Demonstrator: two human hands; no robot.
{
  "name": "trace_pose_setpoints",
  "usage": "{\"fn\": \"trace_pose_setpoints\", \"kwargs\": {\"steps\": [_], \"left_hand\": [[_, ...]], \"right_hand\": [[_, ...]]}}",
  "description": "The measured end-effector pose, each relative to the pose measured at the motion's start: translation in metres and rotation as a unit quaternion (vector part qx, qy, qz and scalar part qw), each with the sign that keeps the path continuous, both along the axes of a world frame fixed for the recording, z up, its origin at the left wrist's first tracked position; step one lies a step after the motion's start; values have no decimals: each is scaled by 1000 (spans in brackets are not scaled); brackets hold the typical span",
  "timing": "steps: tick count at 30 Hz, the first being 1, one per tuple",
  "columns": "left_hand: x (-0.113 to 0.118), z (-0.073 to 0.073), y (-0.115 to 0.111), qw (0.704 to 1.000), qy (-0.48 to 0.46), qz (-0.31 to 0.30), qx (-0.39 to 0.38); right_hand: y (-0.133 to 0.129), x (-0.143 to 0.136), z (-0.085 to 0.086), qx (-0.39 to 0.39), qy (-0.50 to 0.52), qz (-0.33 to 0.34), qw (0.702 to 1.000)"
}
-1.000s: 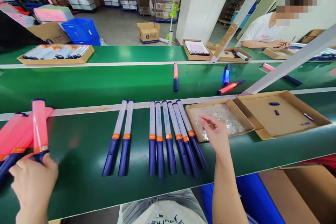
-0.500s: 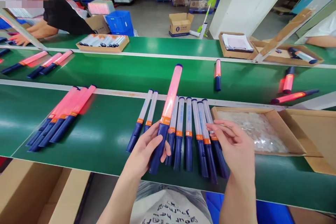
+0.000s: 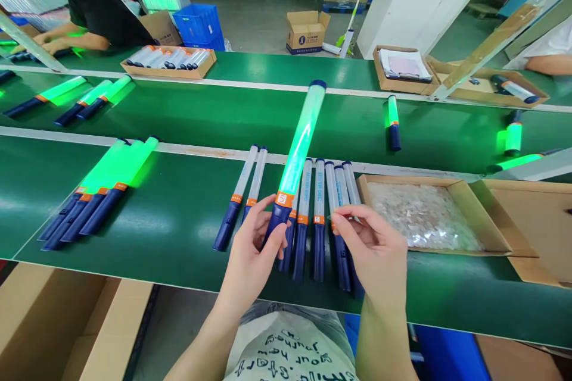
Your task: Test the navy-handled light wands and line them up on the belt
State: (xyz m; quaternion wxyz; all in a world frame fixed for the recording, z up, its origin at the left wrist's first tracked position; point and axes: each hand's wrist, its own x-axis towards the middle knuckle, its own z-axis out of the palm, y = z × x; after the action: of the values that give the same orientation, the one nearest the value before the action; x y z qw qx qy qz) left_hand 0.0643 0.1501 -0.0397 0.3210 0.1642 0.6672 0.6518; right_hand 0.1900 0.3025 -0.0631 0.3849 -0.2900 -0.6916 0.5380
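My left hand (image 3: pixel 254 244) is closed around the dark blue handle of a light stick (image 3: pixel 298 149), tilted up and glowing green, with an orange band marked 5. To its right, my right hand (image 3: pixel 373 244) pinches a small, thin clear piece (image 3: pixel 330 217) between thumb and fingertips, apart from the stick. Beneath both hands several unlit light sticks (image 3: pixel 319 220) lie side by side on the green bench (image 3: pixel 187 214), partly hidden by my hands. Two more unlit ones (image 3: pixel 235 196) lie left of the held stick. Farther left rests a group of glowing green light sticks (image 3: pixel 107 184).
A shallow cardboard box (image 3: pixel 503 235) of small clear pieces is at right. Beyond the ledge, a green belt (image 3: pixel 250 110) carries scattered glowing sticks. A carton of sticks (image 3: pixel 203 66) and a clipboard box (image 3: pixel 384 80) stand behind. A co-worker (image 3: pixel 102 15) works at far left.
The held stick and the other lit sticks have turned from pink-red to green. My right hand has moved left, closer to the held stick. The belt's right-hand sticks have shifted right.
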Motion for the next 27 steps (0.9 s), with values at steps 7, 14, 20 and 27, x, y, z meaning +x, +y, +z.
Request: {"fn": "trace_pose_setpoints", "kwargs": {"steps": [7, 14, 20, 27], "left_hand": [[-5, 11, 0, 971, -185, -103, 116], [2, 3, 3, 979, -148, -78, 117], [8, 7, 6, 991, -108, -33, 77], [9, 9, 5, 982, -150, -54, 103]], "right_hand": [[-8, 3, 8, -15, 2, 19, 1000], [-17, 0, 12, -11, 12, 38, 999], [-21, 1, 12, -9, 14, 53, 998], [-23, 3, 16, -10, 17, 49, 999]]}}
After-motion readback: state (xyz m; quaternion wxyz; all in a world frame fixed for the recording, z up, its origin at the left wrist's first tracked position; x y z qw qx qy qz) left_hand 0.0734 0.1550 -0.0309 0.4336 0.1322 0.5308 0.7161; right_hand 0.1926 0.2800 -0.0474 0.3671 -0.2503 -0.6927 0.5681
